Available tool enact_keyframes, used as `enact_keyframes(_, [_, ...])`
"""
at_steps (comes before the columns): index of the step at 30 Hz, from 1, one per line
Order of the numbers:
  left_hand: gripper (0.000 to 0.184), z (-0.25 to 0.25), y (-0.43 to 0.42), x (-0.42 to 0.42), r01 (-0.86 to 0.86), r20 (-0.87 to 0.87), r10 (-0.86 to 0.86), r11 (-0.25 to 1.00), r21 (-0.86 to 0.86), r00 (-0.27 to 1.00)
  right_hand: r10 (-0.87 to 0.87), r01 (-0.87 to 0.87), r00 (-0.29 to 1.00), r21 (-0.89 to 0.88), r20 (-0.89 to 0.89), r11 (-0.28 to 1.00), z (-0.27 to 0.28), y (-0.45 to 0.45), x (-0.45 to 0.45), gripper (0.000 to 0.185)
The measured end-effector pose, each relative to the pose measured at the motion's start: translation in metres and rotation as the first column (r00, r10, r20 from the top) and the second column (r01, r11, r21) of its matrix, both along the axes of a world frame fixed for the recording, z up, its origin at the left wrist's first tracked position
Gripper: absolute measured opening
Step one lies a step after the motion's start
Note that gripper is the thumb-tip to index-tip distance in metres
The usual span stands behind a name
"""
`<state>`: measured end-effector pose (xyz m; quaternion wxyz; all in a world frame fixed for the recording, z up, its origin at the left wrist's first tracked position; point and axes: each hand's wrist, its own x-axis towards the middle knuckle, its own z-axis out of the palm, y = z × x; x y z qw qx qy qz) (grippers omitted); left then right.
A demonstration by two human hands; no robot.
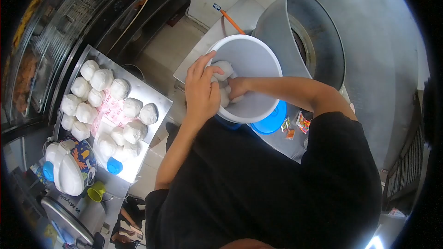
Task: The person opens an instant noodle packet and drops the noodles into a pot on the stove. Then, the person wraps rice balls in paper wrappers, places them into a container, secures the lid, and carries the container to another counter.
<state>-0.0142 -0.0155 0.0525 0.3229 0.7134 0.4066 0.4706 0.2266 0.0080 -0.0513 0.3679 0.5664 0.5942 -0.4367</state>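
Note:
A large white bucket (265, 60) stands upright in front of me, with several round white wrapped bundles (224, 69) at its bottom. My left hand (203, 87) grips the bucket's near-left rim, some fingers bent over the edge. Down inside, my right hand (237, 87) is closed against one of the white bundles; its fingertips are partly hidden. Left of the bucket, more of these white bundles (102, 79) lie grouped on a metal table (159, 106), around a pink-printed sheet (110, 106).
A wide grey metal drum (272, 23) stands beyond the bucket on a steel counter (383, 41). A blue lid (272, 120) and small colourful packets (303, 122) lie by the bucket. A blue cup (114, 166), a green cup (96, 191) and a person (131, 221) are at lower left.

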Motion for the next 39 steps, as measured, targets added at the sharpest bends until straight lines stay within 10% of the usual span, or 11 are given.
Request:
enact_keyframes(5, [0.028,-0.002,0.001,0.001,-0.001,0.025,0.001,1.0,-0.005,1.0,-0.116,0.113,0.992,-0.066,-0.043,0.991,-0.008,-0.01,0.005,0.119])
enact_keyframes(14, [0.032,-0.003,0.004,0.001,0.027,0.024,-0.026,1.0,-0.01,0.999,-0.13,0.125,0.992,-0.247,-0.002,0.961,0.005,0.012,0.01,0.065])
enact_keyframes(21, [0.033,-0.004,0.003,0.002,0.039,-0.019,-0.04,0.999,-0.026,0.999,0.223,-0.306,0.913,-0.214,-0.341,0.927,-0.058,0.05,0.049,0.042])
enact_keyframes(24, [0.034,-0.003,0.002,0.001,0.064,-0.023,-0.065,0.997,-0.039,0.998,-0.471,0.467,0.872,-0.061,-0.132,0.882,-0.067,0.049,0.055,0.047])
enact_keyframes(26, [0.035,-0.003,0.004,0.001,0.079,-0.008,-0.079,0.996,-0.048,0.997,-0.887,0.893,0.437,-0.045,-0.153,0.448,-0.002,0.041,0.012,0.054])
enact_keyframes(29, [0.036,-0.007,0.003,-0.003,0.094,-0.001,-0.094,0.994,-0.056,0.996,-0.944,0.957,-0.091,-0.29,-0.316,0.005,0.006,0.025,-0.009,0.06])
enact_keyframes(32, [0.038,-0.01,0.002,-0.003,0.107,-0.007,-0.107,0.993,-0.049,0.994,-0.901,0.903,-0.213,-0.429,-0.379,-0.033,-0.007,0.012,-0.009,0.058])
enact_keyframes(39, [0.038,-0.011,0.004,-0.001,0.104,0.016,-0.103,0.993,-0.059,0.995,-0.936,0.963,-0.031,-0.263,-0.351,0.066,0.001,0.022,-0.021,0.069])
